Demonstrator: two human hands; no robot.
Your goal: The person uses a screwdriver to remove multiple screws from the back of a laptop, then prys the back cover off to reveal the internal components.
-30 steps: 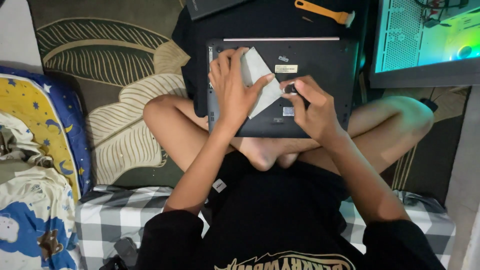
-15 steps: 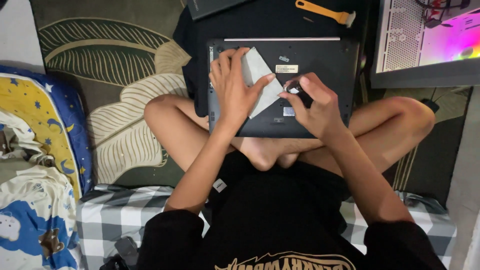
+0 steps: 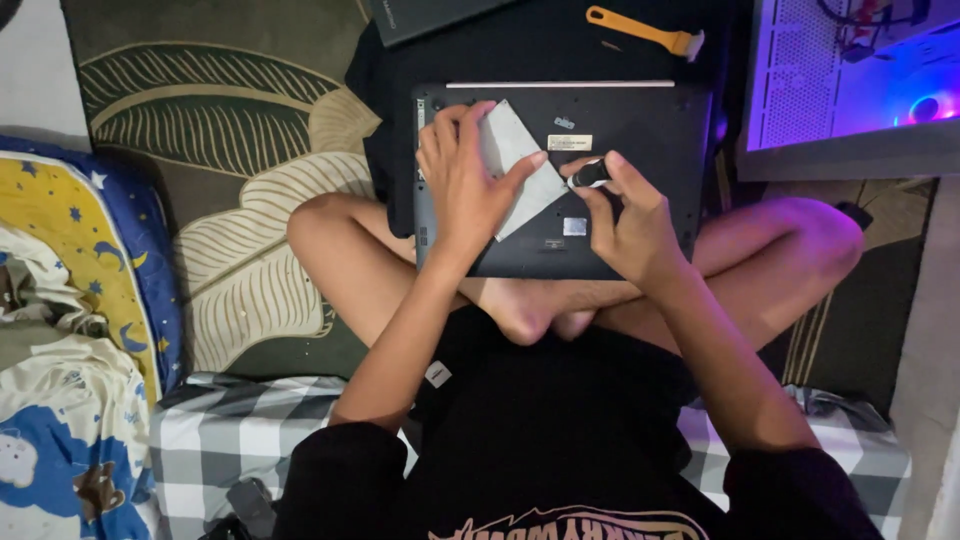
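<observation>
pressing hand: left hand (image 3: 462, 178), fingers spread flat on the grey sheet (image 3: 520, 165)
right hand (image 3: 630, 215): fingers pinched on a small black tool (image 3: 590, 175)
laptop (image 3: 640, 130): upside down on crossed legs; sheet lies on its underside
behind: orange-handled tool (image 3: 640, 28)

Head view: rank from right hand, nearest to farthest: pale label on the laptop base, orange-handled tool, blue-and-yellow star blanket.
1. Pale label: on the upturned laptop, just up-left of the right hand.
2. Orange-handled tool: on dark cloth beyond the laptop, top of view.
3. Star blanket: far left edge.
</observation>
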